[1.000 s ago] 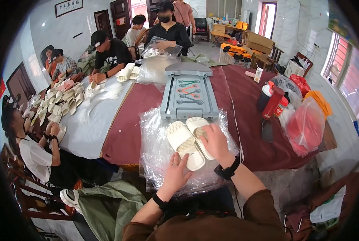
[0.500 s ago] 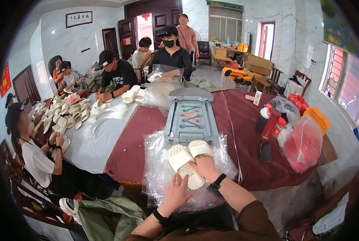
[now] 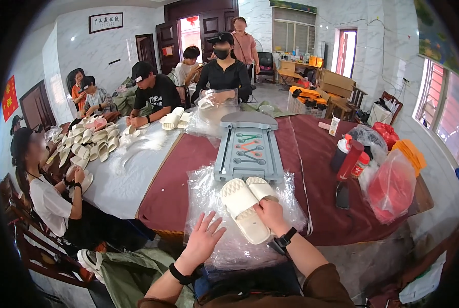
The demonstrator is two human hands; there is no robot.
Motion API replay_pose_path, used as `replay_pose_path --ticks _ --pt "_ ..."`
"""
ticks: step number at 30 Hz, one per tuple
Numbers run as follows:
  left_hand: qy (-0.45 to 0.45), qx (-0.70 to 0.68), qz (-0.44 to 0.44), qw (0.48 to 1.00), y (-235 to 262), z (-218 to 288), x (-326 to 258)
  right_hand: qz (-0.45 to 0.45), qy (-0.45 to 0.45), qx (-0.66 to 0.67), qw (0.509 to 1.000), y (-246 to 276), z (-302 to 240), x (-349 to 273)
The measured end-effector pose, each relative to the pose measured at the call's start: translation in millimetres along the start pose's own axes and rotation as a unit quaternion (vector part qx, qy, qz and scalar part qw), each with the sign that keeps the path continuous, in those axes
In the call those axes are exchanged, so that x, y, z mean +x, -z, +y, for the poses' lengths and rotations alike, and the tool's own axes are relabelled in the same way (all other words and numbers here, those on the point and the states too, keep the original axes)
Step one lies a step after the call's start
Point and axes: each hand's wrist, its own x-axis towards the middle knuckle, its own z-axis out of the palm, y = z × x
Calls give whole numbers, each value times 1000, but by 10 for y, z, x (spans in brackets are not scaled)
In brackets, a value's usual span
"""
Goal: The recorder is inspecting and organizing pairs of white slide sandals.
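A pair of cream slippers, the left slipper (image 3: pixel 239 197) and the right slipper (image 3: pixel 260 188), lies side by side over a stack of clear plastic bags (image 3: pixel 202 197) at the table's near edge. My right hand (image 3: pixel 273 216) is closed on the pair from the right, its thumb at the inner edge of the left slipper; it hides the lower part of the right one. My left hand (image 3: pixel 203 241) is open, fingers spread, over the bags and apart from the slippers. Just beyond the toes stands a grey plastic folding stool (image 3: pixel 249 149), lying flat with coloured markings on it.
A dark red cloth (image 3: pixel 316 190) covers my table. To the right are a red bottle (image 3: pixel 350 160), a phone (image 3: pixel 343 196) and a pink plastic bag (image 3: pixel 391 187). At the left, people work around a heap of slippers (image 3: pixel 88 136). A green sack (image 3: pixel 137 277) hangs near my left arm.
My left hand has drawn away from the slippers to the left and spread its fingers. My right hand has tightened around the pair. The whole view has shifted slightly.
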Motion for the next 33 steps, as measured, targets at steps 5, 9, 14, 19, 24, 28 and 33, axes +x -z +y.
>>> replay_pose_path --ticks 5,9,14,19,24,28,33 --pt "78 -82 161 980 55 -46 77 28 -43 64 997 139 47 -125" --pt "77 -94 199 972 164 -182 285 68 -85 142 984 370 105 -223" --pt "81 -224 194 952 123 -211 523 82 -54 415 904 912 -17 -546" --pt "105 -379 158 906 79 -139 765 -24 31 492 870 1507 -448 -1001" --pt "141 -456 55 877 60 -80 855 -219 192 398 870 1476 -822 -1086" --pt "167 -540 25 825 -36 -156 830 -289 102 375 875 1229 -837 -930" --pt "172 -643 2 746 -133 -318 766 -195 6 391 899 1109 -630 -1030"
